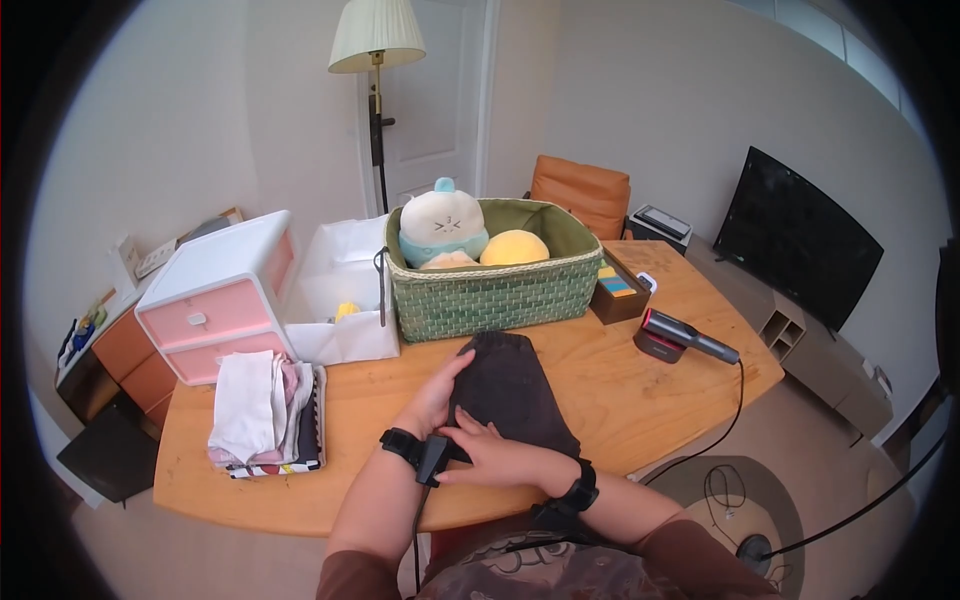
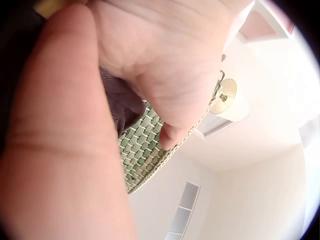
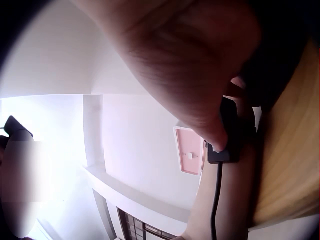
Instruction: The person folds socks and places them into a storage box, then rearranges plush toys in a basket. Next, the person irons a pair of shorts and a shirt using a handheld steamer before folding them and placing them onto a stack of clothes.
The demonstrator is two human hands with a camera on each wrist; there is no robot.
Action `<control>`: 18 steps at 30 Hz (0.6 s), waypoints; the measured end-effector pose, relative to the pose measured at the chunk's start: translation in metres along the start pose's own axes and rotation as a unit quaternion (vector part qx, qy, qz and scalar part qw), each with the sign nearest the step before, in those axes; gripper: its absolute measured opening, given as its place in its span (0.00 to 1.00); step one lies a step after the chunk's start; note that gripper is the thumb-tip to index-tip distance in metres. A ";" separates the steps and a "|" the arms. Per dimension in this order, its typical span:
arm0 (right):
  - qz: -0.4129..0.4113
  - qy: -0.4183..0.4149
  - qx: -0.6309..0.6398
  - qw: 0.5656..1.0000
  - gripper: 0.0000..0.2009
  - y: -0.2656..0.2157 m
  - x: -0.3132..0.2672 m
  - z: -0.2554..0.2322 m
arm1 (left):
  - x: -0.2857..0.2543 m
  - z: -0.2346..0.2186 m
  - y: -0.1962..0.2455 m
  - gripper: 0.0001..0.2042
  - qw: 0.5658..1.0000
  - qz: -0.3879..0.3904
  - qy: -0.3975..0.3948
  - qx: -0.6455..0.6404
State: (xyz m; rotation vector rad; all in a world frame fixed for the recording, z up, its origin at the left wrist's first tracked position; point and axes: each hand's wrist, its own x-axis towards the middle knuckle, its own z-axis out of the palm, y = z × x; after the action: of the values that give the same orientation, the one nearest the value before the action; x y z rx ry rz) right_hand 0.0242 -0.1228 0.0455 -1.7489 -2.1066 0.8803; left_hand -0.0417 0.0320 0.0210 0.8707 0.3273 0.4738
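A dark folded garment (image 1: 515,385) lies lengthwise on the wooden table, a gathered edge at its far end. My left hand (image 1: 436,392) rests along its left edge, fingers reaching toward the far end. Across the near left part of the garment lies my right hand (image 1: 492,458), fingers pointing left and thumb beside the black camera (image 1: 432,460) on my left wrist. In the left wrist view, dark cloth (image 2: 122,102) shows beneath the left hand (image 2: 160,55). The right wrist view has the right thumb (image 3: 216,140) right at that camera.
Behind the garment stands a green woven basket (image 1: 495,300) holding plush toys. Folded clothes (image 1: 250,410) are stacked at left, before a pink-and-white drawer unit (image 1: 220,325) and a white fabric bin (image 1: 345,345). A corded hair tool (image 1: 690,335) and brown box (image 1: 612,305) sit at right.
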 end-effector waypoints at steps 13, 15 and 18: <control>0.086 0.216 -0.217 0.948 0.40 0.051 -0.041 -0.029 | -0.004 0.005 0.004 0.25 0.999 -0.011 0.014 0.040; 0.105 0.184 -0.222 0.952 0.41 0.067 -0.036 -0.024 | 0.003 -0.002 -0.005 0.25 0.991 0.065 0.070 0.096; 0.122 0.148 -0.226 0.955 0.43 0.082 -0.034 -0.020 | 0.010 -0.005 -0.012 0.27 0.928 0.242 0.144 0.243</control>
State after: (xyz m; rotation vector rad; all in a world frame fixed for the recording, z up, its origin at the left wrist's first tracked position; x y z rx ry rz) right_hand 0.1091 -0.1418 0.0176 -2.2366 -2.0234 0.1577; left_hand -0.0321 0.0340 0.0080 1.3801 0.5156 1.0127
